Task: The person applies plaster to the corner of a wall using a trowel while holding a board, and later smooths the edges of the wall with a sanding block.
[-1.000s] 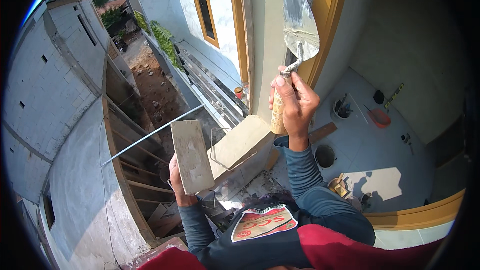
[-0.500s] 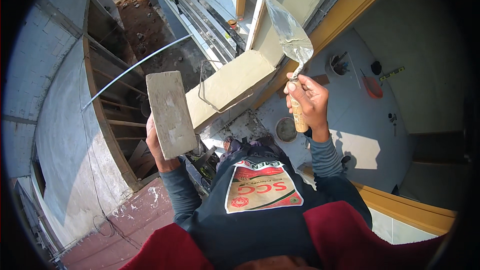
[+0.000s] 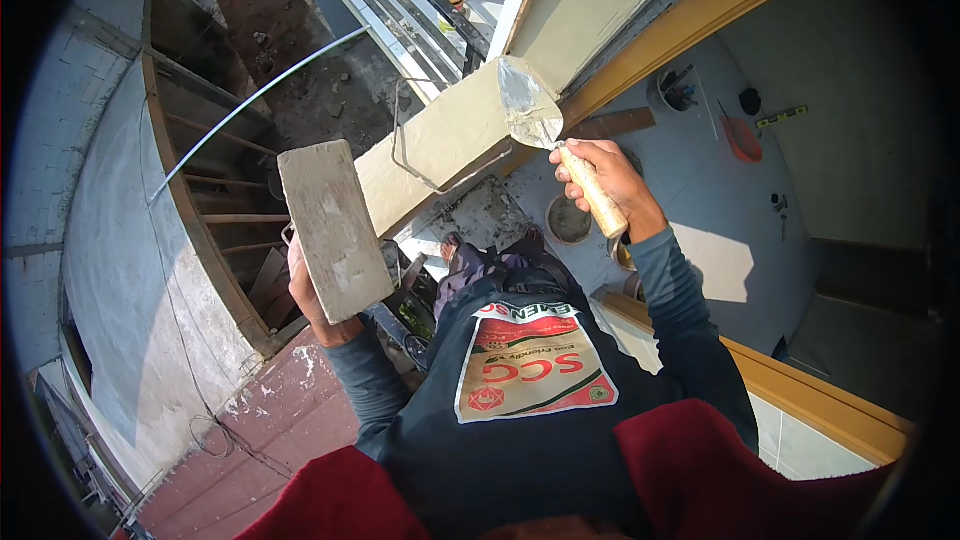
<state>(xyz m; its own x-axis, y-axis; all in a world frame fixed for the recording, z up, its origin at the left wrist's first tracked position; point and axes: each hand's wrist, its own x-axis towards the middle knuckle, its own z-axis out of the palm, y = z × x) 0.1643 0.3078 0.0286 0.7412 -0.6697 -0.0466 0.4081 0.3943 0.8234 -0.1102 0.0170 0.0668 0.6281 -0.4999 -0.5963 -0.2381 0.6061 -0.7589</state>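
Note:
My left hand (image 3: 308, 290) is closed on a flat rectangular wooden float (image 3: 335, 230), mostly hidden beneath its pale, mortar-stained face. In my right hand (image 3: 610, 190) is the wooden handle of a trowel (image 3: 532, 108), its mortar-smeared metal blade pointing forward over the far end of a beige plastered ledge (image 3: 440, 135); whether it touches the plaster I cannot tell. A bent wire bracket (image 3: 398, 128) straddles that ledge between the float and the trowel.
An orange frame (image 3: 700, 15) edges an interior with buckets (image 3: 570, 220), an orange basin (image 3: 742, 140) and a level (image 3: 782, 116). At left, a pale pipe (image 3: 260, 90) crosses an open drop with dirt below, beside a concrete wall (image 3: 120, 260) and red roofing (image 3: 290, 390).
The trowel has come down from upright against the wall column to over the ledge, tilting forward-left. The float has moved slightly left, and the view has tipped down toward my body and feet.

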